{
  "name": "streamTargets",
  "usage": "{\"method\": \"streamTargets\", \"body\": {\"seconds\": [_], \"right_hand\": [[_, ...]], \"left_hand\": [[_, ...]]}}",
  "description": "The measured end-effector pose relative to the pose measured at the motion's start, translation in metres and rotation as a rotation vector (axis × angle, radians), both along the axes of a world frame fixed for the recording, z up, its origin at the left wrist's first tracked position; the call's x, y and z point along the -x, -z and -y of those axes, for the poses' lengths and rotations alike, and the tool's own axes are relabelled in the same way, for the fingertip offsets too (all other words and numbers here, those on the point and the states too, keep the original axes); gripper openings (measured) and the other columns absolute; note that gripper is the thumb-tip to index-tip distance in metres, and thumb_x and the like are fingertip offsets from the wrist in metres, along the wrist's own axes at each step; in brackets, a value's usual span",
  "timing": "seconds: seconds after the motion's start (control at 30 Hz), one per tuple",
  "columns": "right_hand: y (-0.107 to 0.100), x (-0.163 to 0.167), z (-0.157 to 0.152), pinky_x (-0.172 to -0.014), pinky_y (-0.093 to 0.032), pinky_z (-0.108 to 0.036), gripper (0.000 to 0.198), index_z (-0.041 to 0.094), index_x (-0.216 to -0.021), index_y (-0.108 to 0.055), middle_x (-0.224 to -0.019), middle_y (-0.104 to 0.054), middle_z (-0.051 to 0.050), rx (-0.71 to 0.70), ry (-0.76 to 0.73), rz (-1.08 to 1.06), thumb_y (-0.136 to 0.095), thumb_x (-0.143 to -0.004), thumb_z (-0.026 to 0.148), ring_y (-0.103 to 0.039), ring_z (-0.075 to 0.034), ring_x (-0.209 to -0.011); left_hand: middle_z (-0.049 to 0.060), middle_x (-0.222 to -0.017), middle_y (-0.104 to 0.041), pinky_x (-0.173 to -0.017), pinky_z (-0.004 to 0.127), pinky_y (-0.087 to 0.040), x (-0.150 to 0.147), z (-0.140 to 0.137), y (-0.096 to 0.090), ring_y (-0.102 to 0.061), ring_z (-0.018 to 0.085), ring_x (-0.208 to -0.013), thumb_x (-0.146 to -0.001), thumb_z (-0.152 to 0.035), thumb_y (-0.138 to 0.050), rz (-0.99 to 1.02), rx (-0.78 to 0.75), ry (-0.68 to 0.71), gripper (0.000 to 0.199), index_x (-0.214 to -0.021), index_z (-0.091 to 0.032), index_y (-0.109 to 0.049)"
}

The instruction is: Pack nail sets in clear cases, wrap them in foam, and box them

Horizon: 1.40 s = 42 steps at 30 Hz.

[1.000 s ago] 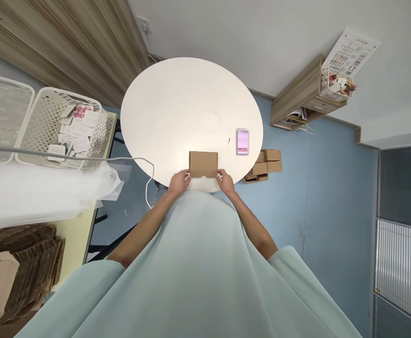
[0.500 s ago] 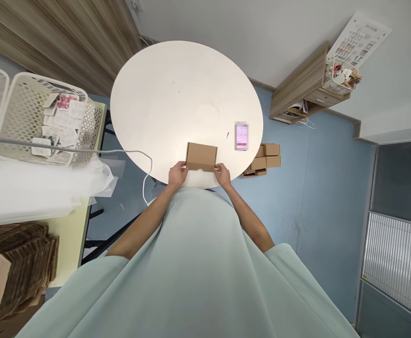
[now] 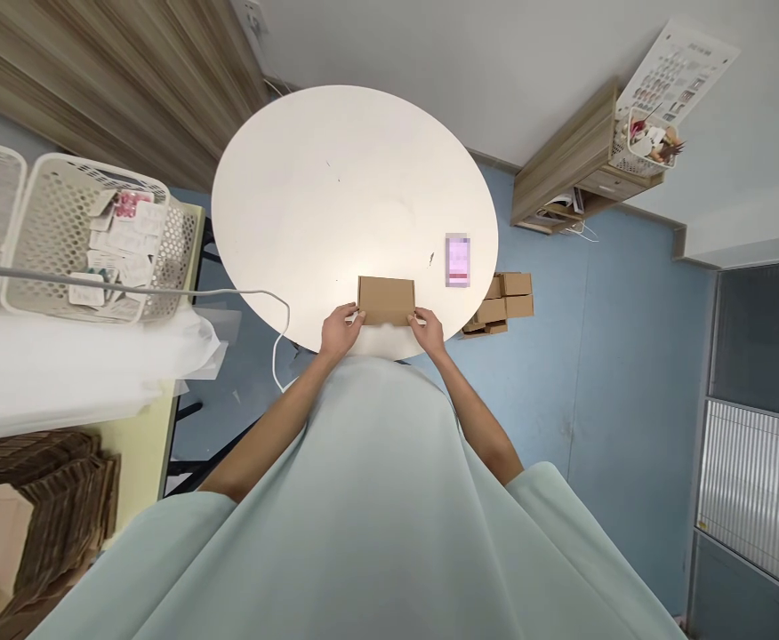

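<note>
1. Facing the round white surface [image 3: 323, 204], you have the largest thing right before you. Take its middle as the centre of the clock for what lies around.
2. A pile of brown boxes [image 3: 496, 307] sits past the rim at 4 o'clock, lower than the surface and partly hidden by it.
3. Your cardboard box [image 3: 386, 300] is at the near rim, between 5 and 6 o'clock, its long side across you. It looks like stiff, thin board, probably light and not slippery, though you cannot tell what it holds. The broad panel would likely dent under pressure, so the short ends near the corners are the firmer hold.
4. Your left hand [image 3: 340, 334] is at the box's 8 o'clock and your right hand [image 3: 428, 332] at its 4 o'clock; the fingers of both are closed on those near corners, gripping the box between them.
5. A phone [image 3: 458, 260] lies at 4 o'clock, its pink screen too blurred to read.
6. Print comes smallest: the box shows no label, and the poster [image 3: 678, 71] at 2 o'clock and cards [image 3: 123, 238] at 9 o'clock are illegible.
</note>
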State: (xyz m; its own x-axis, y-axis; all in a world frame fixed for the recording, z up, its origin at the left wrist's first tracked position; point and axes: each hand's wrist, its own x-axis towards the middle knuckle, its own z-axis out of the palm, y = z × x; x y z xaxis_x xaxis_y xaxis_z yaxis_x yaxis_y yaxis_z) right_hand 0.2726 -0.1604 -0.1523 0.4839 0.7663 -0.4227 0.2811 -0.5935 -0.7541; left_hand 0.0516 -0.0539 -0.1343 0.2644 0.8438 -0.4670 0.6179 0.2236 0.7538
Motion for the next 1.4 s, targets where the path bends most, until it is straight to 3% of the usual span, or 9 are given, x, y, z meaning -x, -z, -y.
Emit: {"method": "streamTargets", "body": {"seconds": [0.2, 0.37, 0.63, 0.93, 1.4], "right_hand": [[-0.036, -0.017, 0.010, -0.112, -0.059, -0.045, 0.047, 0.021, -0.109, -0.082, -0.126, -0.082, -0.013, -0.031, 0.025, -0.039, -0.062, -0.101, 0.062, -0.075, -0.030, -0.122], [-0.043, -0.027, 0.017, -0.109, -0.059, -0.045, 0.053, 0.021, -0.099, -0.082, -0.111, -0.085, -0.011, 0.039, -0.007, -0.092, -0.060, -0.100, 0.069, -0.078, -0.031, -0.115], [-0.024, -0.027, 0.023, -0.103, -0.061, -0.041, 0.049, 0.021, -0.109, -0.080, -0.116, -0.083, -0.009, 0.002, -0.001, -0.140, -0.061, -0.100, 0.066, -0.078, -0.025, -0.109], [-0.012, -0.027, 0.032, -0.100, -0.060, -0.036, 0.053, 0.021, -0.106, -0.081, -0.113, -0.083, -0.008, 0.120, -0.036, -0.138, -0.060, -0.100, 0.069, -0.078, -0.025, -0.106], [-0.005, -0.026, 0.025, -0.102, -0.059, -0.036, 0.043, 0.021, -0.105, -0.081, -0.112, -0.084, -0.009, 0.092, 0.066, -0.112, -0.072, -0.096, 0.062, -0.079, -0.025, -0.107]], "left_hand": [[0.006, -0.127, -0.083, -0.110, 0.041, -0.058, 0.006, 0.004, -0.027, -0.076, 0.031, -0.119, -0.102, -0.056, -0.061, 0.017, 0.031, -0.033, 0.042, -0.115, -0.024, -0.085], [0.007, -0.104, -0.086, -0.102, 0.039, -0.059, 0.011, 0.004, -0.030, -0.078, 0.031, -0.108, -0.100, -0.059, -0.061, -0.023, 0.115, 0.024, 0.045, -0.113, -0.023, -0.085], [0.012, -0.114, -0.084, -0.102, 0.041, -0.061, 0.014, 0.000, -0.024, -0.078, 0.031, -0.113, -0.096, -0.057, -0.067, 0.084, 0.182, 0.013, 0.051, -0.127, -0.018, -0.079], [0.015, -0.135, -0.079, -0.107, 0.042, -0.060, 0.017, -0.001, -0.008, -0.077, 0.032, -0.121, -0.094, -0.052, -0.070, 0.020, 0.226, 0.038, 0.048, -0.126, -0.017, -0.077], [0.013, -0.136, -0.080, -0.109, 0.042, -0.058, 0.005, -0.016, -0.014, -0.076, 0.033, -0.123, -0.093, -0.048, -0.076, -0.074, 0.148, 0.057, 0.038, -0.118, -0.019, -0.079]]}}
